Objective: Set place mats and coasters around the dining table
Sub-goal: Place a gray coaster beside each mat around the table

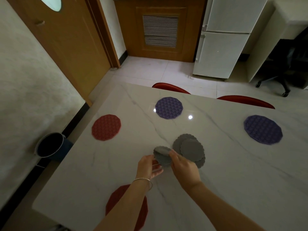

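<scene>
White marble-look dining table [225, 172], grey veins, glossy.

Four round lattice-patterned place mats lie flat on it:
- red mat [106, 127] near the left edge;
- second red mat [116, 199] at the near edge, partly hidden under a forearm;
- purple mat [169, 107] toward the far edge, centre;
- second purple mat [263, 129] far right.

Loose pile of grey scalloped-edge round coasters [190, 149] at table centre, overlapping, offset from each other; count unclear.

One or more further grey scalloped coasters [163, 156] are lifted off the surface just left of the pile, tilted, top edge curled over, held between both hands.
</scene>
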Motion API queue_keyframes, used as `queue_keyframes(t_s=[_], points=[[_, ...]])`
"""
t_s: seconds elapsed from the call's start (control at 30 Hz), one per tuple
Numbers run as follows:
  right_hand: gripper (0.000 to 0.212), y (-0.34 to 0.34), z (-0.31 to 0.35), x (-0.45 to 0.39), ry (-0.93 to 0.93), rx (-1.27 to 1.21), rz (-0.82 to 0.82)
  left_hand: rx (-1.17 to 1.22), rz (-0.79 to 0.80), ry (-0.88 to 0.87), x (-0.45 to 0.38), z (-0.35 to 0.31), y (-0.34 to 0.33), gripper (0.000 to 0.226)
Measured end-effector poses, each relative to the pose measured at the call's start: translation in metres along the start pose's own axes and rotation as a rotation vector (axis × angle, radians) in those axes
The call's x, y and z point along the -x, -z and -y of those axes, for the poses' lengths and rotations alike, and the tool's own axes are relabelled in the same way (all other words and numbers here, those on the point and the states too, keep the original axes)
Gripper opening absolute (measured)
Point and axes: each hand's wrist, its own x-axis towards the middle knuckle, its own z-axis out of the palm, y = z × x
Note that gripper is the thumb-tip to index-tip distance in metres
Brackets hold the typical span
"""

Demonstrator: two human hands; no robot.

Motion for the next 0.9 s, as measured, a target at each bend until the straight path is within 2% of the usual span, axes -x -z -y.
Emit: queue_keyframes(t_s=[0.13,0.23,0.43,0.53,0.6,0.67,0.77,0.9], points=[[0.051,-0.016,-0.002,0.006,0.079,0.029,0.039,0.013,0.011,-0.05,-0.003,0.005,0.002,0.015],[0.051,-0.024,-0.003,0.011,0.065,-0.02,0.061,-0.011,0.01,-0.077,-0.006,0.006,0.001,0.014],[0.036,-0.027,-0.007,0.011,-0.056,-0.17,0.141,-0.039,-0.001,-0.103,-0.012,0.005,-0.002,0.012],[0.043,-0.019,-0.015,0.011,-0.119,-0.195,0.109,-0.063,-0.016,-0.093,-0.014,0.004,-0.002,0.01],[0.049,-0.012,-0.027,0.006,-0.251,-0.14,0.082,-0.076,-0.028,-0.088,-0.014,0.003,-0.003,0.01],[0.055,-0.007,-0.043,0.001,-0.412,-0.058,0.203,-0.098,-0.032,-0.092,-0.013,0.002,-0.002,0.011],[0.059,-0.002,-0.06,-0.004,-0.43,0.052,0.368,-0.12,-0.042,-0.108,-0.011,0.003,0.002,0.011],[0.038,0.0,-0.063,-0.012,-0.407,0.066,0.364,-0.115,-0.045,-0.111,-0.008,0.004,0.012,0.01]])
